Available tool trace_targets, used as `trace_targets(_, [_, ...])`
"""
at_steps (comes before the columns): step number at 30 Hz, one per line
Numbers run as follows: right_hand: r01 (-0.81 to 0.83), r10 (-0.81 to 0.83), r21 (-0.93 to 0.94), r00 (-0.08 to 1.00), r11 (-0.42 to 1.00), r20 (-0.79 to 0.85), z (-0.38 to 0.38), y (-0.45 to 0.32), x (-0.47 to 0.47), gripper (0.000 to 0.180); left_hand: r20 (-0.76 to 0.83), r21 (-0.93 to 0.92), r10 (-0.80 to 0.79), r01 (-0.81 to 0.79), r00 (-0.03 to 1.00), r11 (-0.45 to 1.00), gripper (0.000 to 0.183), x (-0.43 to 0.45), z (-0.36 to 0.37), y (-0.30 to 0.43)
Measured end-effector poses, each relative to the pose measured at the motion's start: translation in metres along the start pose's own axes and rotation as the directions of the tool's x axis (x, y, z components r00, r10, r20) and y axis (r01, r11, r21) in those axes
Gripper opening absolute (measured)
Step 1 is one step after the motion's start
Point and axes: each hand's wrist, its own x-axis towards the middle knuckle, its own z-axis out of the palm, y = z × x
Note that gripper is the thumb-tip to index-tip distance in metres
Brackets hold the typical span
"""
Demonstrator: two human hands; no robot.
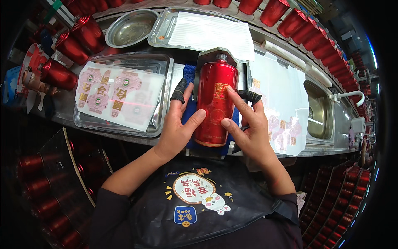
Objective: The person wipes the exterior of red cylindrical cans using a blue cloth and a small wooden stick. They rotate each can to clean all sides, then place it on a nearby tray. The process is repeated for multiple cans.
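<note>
A glossy red bottle lies neck away from me on a blue cloth over a support. Gold lettering forms a square emblem on its front, with a round mark lower down. At the bottle's left side is my left hand: its thumb tip meets the red surface, while the fingers are spread beside it. My right hand has its index fingertip at the emblem's right edge and its thumb lower on the bottle. Black coverings wrap some fingers of both hands.
To the left, a metal tray bears printed decal sheets; more sheets lie right. Behind are a metal bowl and white paper on another tray. A sink with a white faucet stands right. Red bottles surround the bench.
</note>
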Motion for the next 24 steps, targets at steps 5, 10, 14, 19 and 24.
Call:
trace_targets(5, [-0.01, 0.01, -0.019, 1.0, 1.0, 0.002, 0.002, 0.002, 0.0, 0.061, 0.041, -0.038, -0.072, 0.074, 0.997, 0.997, 0.068, 0.001, 0.001, 0.008])
trace_targets(10, [-0.01, 0.01, -0.002, 1.0, 1.0, -0.004, 0.005, 0.001, 0.001, 0.061, 0.004, -0.064, -0.025, 0.025, 1.0, 0.998, 0.054, 0.001, 0.002, 0.003])
trace_targets(14, [0.018, -0.018, 0.026, 1.0, 0.999, -0.019, 0.005, 0.004, 0.002, 0.063, 0.001, -0.058, -0.014, 0.014, 1.0, 0.998, 0.049, 0.002, 0.003, 0.002])
trace_targets(19, [-0.302, 0.309, 0.369, 0.95, 0.879, 0.041, 0.007, 0.009, 0.001, 0.066, -0.009, -0.081, -0.038, 0.037, 0.999, 0.996, 0.048, 0.002, 0.0, 0.003])
trace_targets(24, [-0.217, 0.284, 0.564, 0.958, 0.797, -0.033, 0.028, 0.023, 0.0, 0.067, -0.009, -0.09, -0.041, 0.04, 0.999, 0.995, 0.045, 0.003, 0.002, 0.004])
